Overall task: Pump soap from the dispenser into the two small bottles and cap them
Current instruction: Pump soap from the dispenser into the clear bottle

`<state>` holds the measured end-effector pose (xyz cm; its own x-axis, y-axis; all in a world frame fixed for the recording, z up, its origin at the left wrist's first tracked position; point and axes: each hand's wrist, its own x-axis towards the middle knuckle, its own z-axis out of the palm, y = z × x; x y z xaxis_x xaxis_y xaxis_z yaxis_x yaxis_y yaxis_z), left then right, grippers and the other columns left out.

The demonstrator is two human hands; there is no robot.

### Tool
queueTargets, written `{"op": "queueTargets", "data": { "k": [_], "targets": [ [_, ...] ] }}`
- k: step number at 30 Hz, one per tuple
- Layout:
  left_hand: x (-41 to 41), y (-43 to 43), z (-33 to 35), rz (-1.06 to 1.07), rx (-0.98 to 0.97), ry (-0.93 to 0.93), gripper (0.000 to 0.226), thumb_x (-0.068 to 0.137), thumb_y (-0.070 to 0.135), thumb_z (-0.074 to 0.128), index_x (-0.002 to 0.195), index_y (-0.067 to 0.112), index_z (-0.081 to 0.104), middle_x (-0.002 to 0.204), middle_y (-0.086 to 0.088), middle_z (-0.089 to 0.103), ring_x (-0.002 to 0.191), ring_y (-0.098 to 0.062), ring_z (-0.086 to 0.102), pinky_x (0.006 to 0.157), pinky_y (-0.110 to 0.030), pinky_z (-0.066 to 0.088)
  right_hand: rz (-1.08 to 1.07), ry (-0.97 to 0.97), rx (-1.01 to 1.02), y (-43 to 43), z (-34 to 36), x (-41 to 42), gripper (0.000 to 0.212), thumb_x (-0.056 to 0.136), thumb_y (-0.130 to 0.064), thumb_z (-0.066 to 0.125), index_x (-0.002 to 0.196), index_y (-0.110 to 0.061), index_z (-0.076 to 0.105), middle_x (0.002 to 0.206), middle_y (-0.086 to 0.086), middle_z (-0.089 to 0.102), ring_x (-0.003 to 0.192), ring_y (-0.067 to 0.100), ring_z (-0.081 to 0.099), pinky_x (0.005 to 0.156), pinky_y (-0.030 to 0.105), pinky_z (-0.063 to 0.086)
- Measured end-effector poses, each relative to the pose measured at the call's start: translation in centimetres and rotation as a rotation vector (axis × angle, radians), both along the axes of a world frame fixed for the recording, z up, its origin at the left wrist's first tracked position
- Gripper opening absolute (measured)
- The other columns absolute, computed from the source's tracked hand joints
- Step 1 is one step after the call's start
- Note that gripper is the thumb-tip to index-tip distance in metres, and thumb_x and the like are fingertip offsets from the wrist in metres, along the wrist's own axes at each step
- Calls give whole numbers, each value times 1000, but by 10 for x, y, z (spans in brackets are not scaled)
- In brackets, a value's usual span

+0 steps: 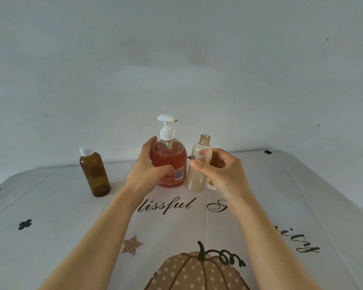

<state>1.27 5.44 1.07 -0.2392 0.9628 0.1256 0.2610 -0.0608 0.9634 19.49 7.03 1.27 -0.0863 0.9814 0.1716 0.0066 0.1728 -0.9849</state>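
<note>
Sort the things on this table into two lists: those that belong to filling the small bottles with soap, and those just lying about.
Belongs to the job: soap dispenser, gripped by the left hand; clear bottle, uncapped, held by the right hand; brown bottle, capped; small white piece behind the right hand, perhaps a cap.
Just there: pumpkin-print tablecloth; wall.

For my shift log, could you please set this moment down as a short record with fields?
soap dispenser: upright on the tablecloth, reddish soap inside, pump head raised
left hand: grips the dispenser's body
right hand: holds the clear bottle
clear bottle: uncapped, close beside the dispenser on its right; fill level unclear
brown bottle: white cap on, standing apart to the left, untouched
small white object: on the cloth behind the right hand, mostly hidden, possibly a cap
</note>
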Motion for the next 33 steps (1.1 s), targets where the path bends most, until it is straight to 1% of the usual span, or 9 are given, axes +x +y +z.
{"op": "queueTargets", "data": {
  "k": [3,5,9,17,21,25,29,31,33],
  "targets": [
    [-2,8,7,-45,4,1,83,69,-4,72,135,34,39,113,11,59,106,-9,57,83,-27,47,-24,14,2,1,-1,0,30,74,-26,85,101,-23,73,86,-7,74,81,3,67,66,16,45],
    [-2,12,10,-58,6,19,80,68,-6,74,131,33,43,112,7,61,102,-8,59,84,-28,49,-35,17,2,2,-2,1,28,74,-28,85,99,-23,73,85,-7,74,79,3,67,68,18,46],
    [-3,12,13,-16,-40,145,85,46,27,83,122,41,48,120,0,56,105,-16,59,92,-40,50,-18,6,7,2,-2,0,27,75,-28,84,98,-24,73,84,-7,74,77,1,66,63,12,46],
    [0,-2,14,76,52,307,74,59,21,86,114,35,38,108,10,56,101,-15,57,79,-30,47,-11,9,51,0,-1,-4,30,75,-25,85,101,-20,73,77,-10,71,70,-4,64,60,8,45],
    [0,-18,15,138,50,370,78,54,33,87,113,35,36,112,8,50,102,-16,53,76,-30,46,-26,-63,127,-3,-2,-8,30,73,-29,85,99,-31,71,86,-11,73,82,-1,65,68,8,46],
    [0,-33,14,165,69,417,79,51,43,87,112,35,37,104,14,44,99,-12,50,71,-25,43,-32,-123,207,-8,-4,-13,45,71,-40,84,113,-37,70,106,-12,70,99,-1,62,81,16,49],
    [0,-40,13,145,53,480,83,50,50,87,113,37,35,107,13,45,100,-10,50,73,-23,43,-11,-139,291,-16,1,-15,45,74,-27,85,115,-37,70,105,-11,64,95,-9,59,76,2,43],
    [-6,-43,17,56,-16,415,88,45,55,86,116,38,37,113,14,49,103,-7,53,78,-24,45,-24,-144,332,-19,3,-15,46,74,-26,86,117,-33,71,104,-8,63,94,-10,58,75,2,42],
    [-13,-47,25,-37,-46,190,89,44,64,82,119,35,45,119,15,56,110,-2,54,90,-26,45,-39,-141,358,-21,4,-17,49,73,-27,86,119,-30,71,104,-7,62,94,-10,58,76,2,42]
  ]
}}
